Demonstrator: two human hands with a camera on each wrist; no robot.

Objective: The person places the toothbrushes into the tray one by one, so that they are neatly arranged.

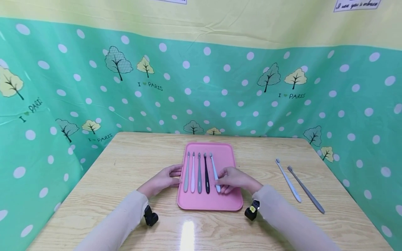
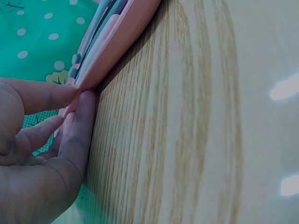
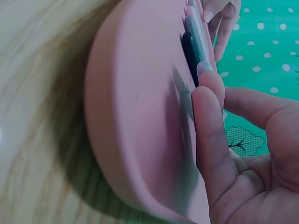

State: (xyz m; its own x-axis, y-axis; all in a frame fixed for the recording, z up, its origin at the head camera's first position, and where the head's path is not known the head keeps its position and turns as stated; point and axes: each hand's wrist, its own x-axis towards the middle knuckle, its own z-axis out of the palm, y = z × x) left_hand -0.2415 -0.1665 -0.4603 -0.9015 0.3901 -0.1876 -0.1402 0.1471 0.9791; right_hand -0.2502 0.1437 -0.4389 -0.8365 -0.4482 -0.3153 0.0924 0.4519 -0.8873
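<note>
A pink tray [image 1: 223, 204] lies on the table with several toothbrushes side by side in it, heads toward the far edge. From left they are a grey-green toothbrush [image 1: 186, 174], a pale pink toothbrush [image 1: 193, 174], a grey toothbrush [image 1: 199, 176], a black toothbrush [image 1: 206, 176] and a light blue toothbrush [image 1: 214, 169]. My right hand [image 1: 233, 178] pinches the light blue one near its handle end, inside the tray's right side. At the tray's left rim, my left hand [image 1: 163, 179] holds the edge between thumb and fingers, as the left wrist view [image 2: 51, 135] shows.
Right of the tray, a pale blue toothbrush [image 1: 289, 181] and a dark grey toothbrush [image 1: 306, 190] lie slanted on the wooden table [image 1: 141, 150]. A green dotted curtain [image 1: 207, 90] hangs behind the table and at both sides.
</note>
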